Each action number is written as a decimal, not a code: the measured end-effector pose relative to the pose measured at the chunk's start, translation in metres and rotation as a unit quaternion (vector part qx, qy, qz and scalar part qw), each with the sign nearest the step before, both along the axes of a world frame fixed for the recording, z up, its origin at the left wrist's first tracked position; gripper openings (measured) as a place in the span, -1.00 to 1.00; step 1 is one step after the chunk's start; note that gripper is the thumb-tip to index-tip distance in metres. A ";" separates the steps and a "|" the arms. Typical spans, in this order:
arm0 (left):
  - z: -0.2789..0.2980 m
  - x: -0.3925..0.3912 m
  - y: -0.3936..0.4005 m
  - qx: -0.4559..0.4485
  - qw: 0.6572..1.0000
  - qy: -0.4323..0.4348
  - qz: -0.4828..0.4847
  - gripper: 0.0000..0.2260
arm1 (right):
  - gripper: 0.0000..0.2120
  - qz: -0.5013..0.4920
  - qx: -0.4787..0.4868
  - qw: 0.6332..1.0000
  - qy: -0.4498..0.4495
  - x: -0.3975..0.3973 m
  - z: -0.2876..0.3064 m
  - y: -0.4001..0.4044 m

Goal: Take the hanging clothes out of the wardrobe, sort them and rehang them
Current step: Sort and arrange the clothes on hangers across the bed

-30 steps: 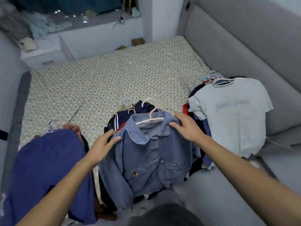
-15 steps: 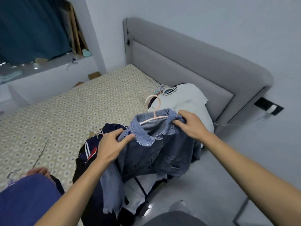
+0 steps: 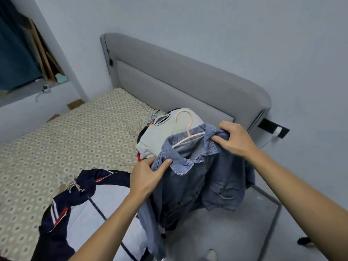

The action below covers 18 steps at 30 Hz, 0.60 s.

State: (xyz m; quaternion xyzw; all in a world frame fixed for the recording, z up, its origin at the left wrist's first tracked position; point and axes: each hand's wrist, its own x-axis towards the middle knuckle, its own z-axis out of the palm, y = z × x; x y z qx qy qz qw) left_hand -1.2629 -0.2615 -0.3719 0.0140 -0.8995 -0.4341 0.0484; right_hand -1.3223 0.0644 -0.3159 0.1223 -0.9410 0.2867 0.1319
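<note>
A blue denim shirt [image 3: 203, 181] on a pink hanger [image 3: 188, 129] is lifted above the bed's near edge. My left hand [image 3: 148, 176] pinches its left shoulder beside the collar. My right hand [image 3: 235, 140] grips the right shoulder, fabric bunched in the fingers. Behind the shirt lies a pale grey T-shirt [image 3: 156, 136] on a hanger, on top of a pile by the headboard. A navy and white jacket [image 3: 90, 210] with red and white stripes lies on the bed at lower left, with hanger hooks [image 3: 72, 184] at its collar.
The patterned mattress [image 3: 66, 144] stretches to the left. A grey padded headboard [image 3: 188, 87] stands behind the pile. A wall socket with a white plug [image 3: 275, 131] is to the right. Grey floor [image 3: 235, 232] lies below the shirt. A window ledge [image 3: 37, 91] is at far left.
The view has swung right toward the headboard. Both hands carried the denim shirt up and right, off the jacket pile and toward the T-shirt pile. The blue garment at lower left has left view.
</note>
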 end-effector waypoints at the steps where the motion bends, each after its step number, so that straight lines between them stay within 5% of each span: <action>1: 0.000 -0.011 0.017 0.003 1.000 0.002 0.000 -0.43 | -0.55 -0.004 0.001 1.000 -0.001 -0.011 0.002 0.016; 9: -0.017 -0.089 0.081 0.009 1.000 -0.012 0.004 -0.39 | -0.74 0.013 0.018 0.999 -0.026 -0.103 -0.005 0.085; 18: -0.047 -0.199 0.048 -0.019 0.998 -0.030 0.052 -0.39 | -0.67 0.039 0.006 0.995 -0.088 -0.228 -0.048 0.051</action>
